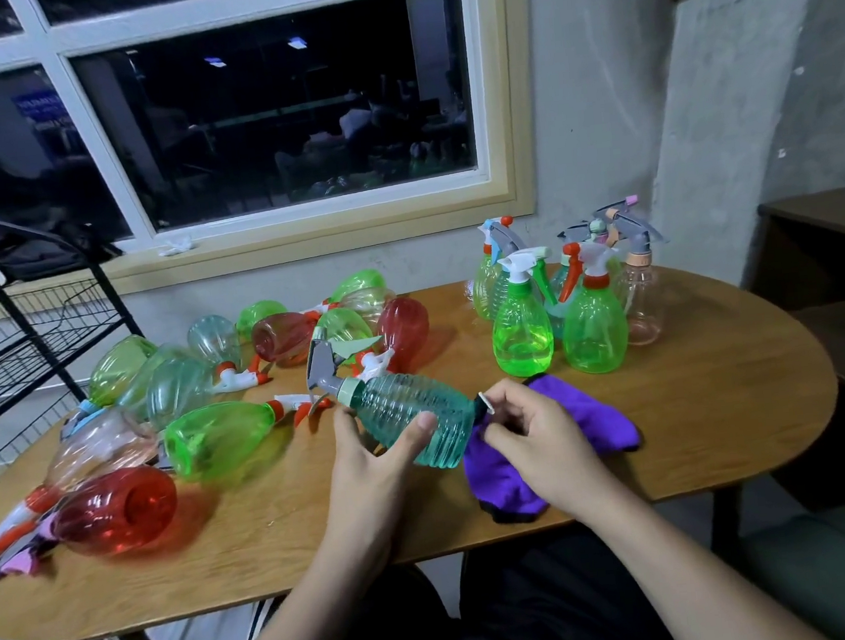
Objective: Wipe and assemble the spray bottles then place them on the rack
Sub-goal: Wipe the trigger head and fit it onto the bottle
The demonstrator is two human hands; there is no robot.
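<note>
A teal ribbed spray bottle [411, 413] with a grey trigger head lies tilted above the table, and my left hand [372, 459] grips its body from below. My right hand [530, 438] pinches a purple cloth [590, 417] at the bottle's base; the cloth drapes onto the table. Several spray bottles lie on their sides at the left, among them a green one [220, 440] and a red one [119, 511]. Several upright assembled bottles [522, 331] stand at the back right. A black wire rack [9, 339] stands at the table's left end.
The wooden oval table [726, 383] sits below a window. A dark desk [824, 229] stands at the far right against the concrete wall. My dark-clothed legs show under the table's near edge.
</note>
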